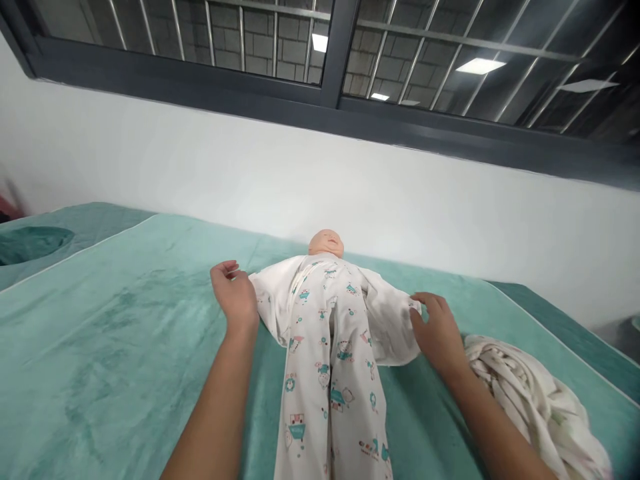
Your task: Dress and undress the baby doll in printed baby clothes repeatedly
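Working surface before me: soft green cover [125,333], nap brushed into lighter and darker patches, pale seam toward each side, darker green beyond. On it, mid-field: doll [326,241], face up, head farthest from me; white top [393,317], sleeves spread sideways; printed trousers [300,373], legs toward me. To my right: crumpled pale cloth [540,400], heaped.
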`<state>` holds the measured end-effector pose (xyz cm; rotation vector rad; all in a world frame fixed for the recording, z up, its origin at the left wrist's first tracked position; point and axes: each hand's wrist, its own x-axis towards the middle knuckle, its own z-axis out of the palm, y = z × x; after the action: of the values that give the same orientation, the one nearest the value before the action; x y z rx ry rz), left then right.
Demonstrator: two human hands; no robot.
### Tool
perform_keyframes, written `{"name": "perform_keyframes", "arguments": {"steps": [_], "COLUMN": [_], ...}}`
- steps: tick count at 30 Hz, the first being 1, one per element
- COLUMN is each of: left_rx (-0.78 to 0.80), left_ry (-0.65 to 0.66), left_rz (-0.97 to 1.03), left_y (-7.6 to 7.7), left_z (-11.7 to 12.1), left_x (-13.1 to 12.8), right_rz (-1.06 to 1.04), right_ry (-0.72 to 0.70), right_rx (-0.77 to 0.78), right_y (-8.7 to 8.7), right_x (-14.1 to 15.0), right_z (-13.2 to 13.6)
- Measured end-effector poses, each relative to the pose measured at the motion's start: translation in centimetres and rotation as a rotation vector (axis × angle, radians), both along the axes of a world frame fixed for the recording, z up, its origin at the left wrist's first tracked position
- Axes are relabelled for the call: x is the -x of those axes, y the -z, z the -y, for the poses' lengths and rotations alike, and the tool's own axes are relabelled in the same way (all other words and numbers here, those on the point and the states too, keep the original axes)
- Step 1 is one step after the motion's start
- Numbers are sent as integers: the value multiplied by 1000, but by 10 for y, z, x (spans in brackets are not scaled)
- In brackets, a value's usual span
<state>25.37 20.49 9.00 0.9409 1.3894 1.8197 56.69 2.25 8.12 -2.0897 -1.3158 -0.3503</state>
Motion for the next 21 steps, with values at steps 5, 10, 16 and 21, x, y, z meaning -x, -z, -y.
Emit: {"name": "perform_keyframes", "arguments": {"steps": [5, 10, 16, 21], "left_rx": [-108, -251, -198, -107], "left_ry": [304, 674, 523, 452], "left_rz": [-396, -973, -1277, -1405], "left_y": [-4, 17, 22, 17], "left_z": [10, 2, -11, -24], "left_x": [-16, -35, -44, -42], "right_rz": [-112, -105, -25, -148], "right_ry": [-191, -219, -77, 79], "right_rx": [-45, 37, 178, 217], "right_y": [-12, 1, 10, 13], "right_x": [51, 49, 19, -5], "right_z": [-62, -108, -108, -108]}}
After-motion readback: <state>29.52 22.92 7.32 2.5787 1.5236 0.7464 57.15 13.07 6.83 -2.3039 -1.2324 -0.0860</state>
